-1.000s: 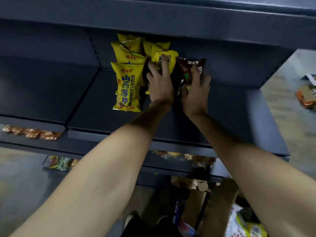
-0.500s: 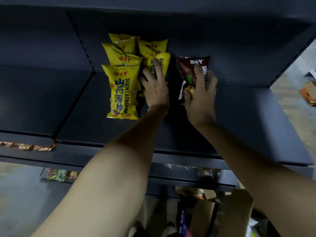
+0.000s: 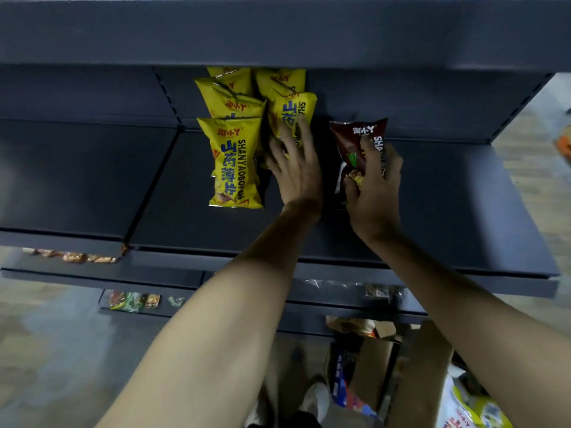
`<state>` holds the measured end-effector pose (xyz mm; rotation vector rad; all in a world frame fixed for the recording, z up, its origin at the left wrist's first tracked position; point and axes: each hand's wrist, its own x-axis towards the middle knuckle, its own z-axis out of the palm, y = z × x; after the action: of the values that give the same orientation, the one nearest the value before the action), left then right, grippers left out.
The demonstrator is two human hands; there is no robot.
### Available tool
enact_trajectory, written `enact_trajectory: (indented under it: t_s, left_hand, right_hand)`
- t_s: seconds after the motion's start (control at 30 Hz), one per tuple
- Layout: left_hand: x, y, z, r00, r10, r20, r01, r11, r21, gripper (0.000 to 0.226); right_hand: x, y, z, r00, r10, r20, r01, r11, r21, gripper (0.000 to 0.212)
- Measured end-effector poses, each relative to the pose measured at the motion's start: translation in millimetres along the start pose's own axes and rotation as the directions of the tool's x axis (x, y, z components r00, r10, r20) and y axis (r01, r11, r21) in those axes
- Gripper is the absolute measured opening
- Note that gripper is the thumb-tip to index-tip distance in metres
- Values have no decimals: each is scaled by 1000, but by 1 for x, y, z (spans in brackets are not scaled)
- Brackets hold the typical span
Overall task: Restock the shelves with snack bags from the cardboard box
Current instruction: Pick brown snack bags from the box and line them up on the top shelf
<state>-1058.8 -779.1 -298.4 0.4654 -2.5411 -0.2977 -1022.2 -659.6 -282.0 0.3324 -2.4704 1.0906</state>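
Up on the dark shelf [image 3: 448, 211], seen from the head camera, both hands reach in side by side. The left hand [image 3: 296, 171] lies with its fingers spread and laid flat against a yellow snack bag [image 3: 293, 115] in the right-hand stack of yellow bags; it presses on the bag and does not close round it. Just left of that stack stands a second row of yellow bags, the front yellow bag [image 3: 234, 163] upright with blue characters down its face, and more of the same kind are tucked behind it toward the back panel. The right hand [image 3: 375, 186] is closed on a dark brown snack bag [image 3: 355, 143], thumb on the near side and fingers wrapped over its front, holding it upright on the shelf just to the right of the yellow bags, a small gap between them. Lower shelves [image 3: 154, 274] carry small packets along their front edges. Down at the floor, below the right forearm, sits the open cardboard box [image 3: 423, 366], with bright packaging visible beside it at the lower right corner.
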Motion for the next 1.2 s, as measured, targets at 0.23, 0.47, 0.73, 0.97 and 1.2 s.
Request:
enact_trajectory:
  t_s: [0.23,0.47,0.73,0.97,1.2]
  left_hand:
    - [-41,-17,-51,952,303,52,-300,952,-53,52]
    - [-40,-71,-142,884,466,25,-465,884,-36,59]
    - [-43,-121,-243,823,568,6,-567,822,53,58]
    - [-33,-135,-299,782,610,-129,-610,791,43,44]
    - [-12,-135,-342,773,596,-219,-596,800,73,48]
  right_hand:
    - [-20,-21,-12,995,87,-40,-89,995,-39,66]
    - [-72,-81,-24,996,31,-84,-35,998,-45,65]
    - [-111,-184,-36,978,1,-209,-10,999,-40,61]
    - [-108,-249,-59,957,-80,-279,64,996,-65,58]
    - [-116,-268,-70,944,-131,-303,112,990,-80,53]
